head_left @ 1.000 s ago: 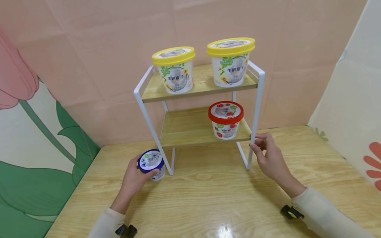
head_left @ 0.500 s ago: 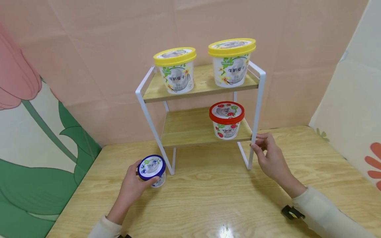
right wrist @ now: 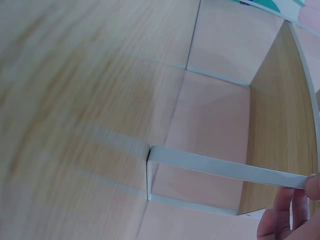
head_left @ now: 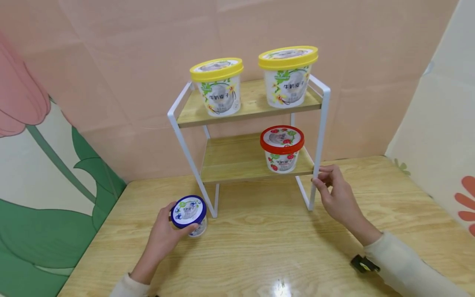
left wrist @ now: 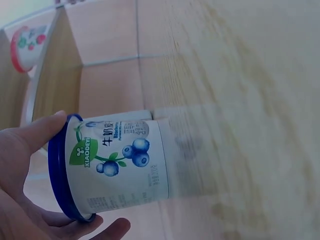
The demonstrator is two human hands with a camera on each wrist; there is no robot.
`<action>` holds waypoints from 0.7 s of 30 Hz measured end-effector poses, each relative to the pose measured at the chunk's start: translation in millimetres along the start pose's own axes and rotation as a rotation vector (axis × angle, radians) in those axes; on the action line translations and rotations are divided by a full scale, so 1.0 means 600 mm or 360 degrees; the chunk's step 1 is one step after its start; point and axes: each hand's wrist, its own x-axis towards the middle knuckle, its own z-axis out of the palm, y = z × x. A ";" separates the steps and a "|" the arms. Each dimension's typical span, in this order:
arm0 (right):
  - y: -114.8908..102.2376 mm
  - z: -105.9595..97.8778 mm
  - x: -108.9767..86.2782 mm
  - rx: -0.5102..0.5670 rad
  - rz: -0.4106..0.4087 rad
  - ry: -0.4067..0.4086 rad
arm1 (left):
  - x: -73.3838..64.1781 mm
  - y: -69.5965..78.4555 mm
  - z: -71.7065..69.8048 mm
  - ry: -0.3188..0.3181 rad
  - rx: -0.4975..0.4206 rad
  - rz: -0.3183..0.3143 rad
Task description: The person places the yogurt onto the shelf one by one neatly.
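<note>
My left hand (head_left: pixel 163 235) grips a blueberry ice cream tub (head_left: pixel 189 211) by its blue lid, thumb on the near side. In the left wrist view the blueberry tub (left wrist: pixel 112 165) shows its printed side, its base at or just above the tabletop. It is beside the front left leg of a two-tier shelf (head_left: pixel 237 173). My right hand (head_left: pixel 339 198) pinches the shelf's front right leg just below the lower board. The right wrist view shows the fingertips (right wrist: pixel 282 200) against that white leg (right wrist: pixel 225 167).
Two yellow-lidded tubs, one on the left (head_left: pixel 219 88) and one on the right (head_left: pixel 288 78), stand on the top board. A red-lidded strawberry tub (head_left: pixel 282 150) sits at the right of the lower board. The wooden table (head_left: pixel 252 255) meets a pink backdrop (head_left: pixel 141 82).
My left hand has brought the blueberry tub slightly toward me, out from beside the shelf's left leg. The right hand keeps its pinch on the right leg.
</note>
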 end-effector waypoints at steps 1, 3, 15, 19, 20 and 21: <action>0.000 0.000 0.000 -0.0002 0.0000 -0.0001 | -0.001 0.001 -0.001 -0.0004 0.0010 0.0001; -0.001 0.000 0.000 -0.0007 -0.0001 -0.0002 | -0.004 0.003 -0.002 -0.0009 0.0019 -0.0001; -0.001 -0.001 0.001 -0.0016 -0.0023 0.0017 | -0.012 0.013 0.002 -0.0027 0.0063 0.0049; 0.000 0.000 0.001 -0.0008 -0.0026 0.0014 | -0.014 0.015 0.001 -0.0024 0.0084 0.0055; 0.000 0.001 0.001 -0.0008 -0.0026 0.0014 | -0.015 0.015 0.001 -0.0024 0.0090 0.0056; 0.000 0.001 0.001 -0.0005 -0.0026 0.0014 | -0.015 0.015 0.001 -0.0024 0.0092 0.0057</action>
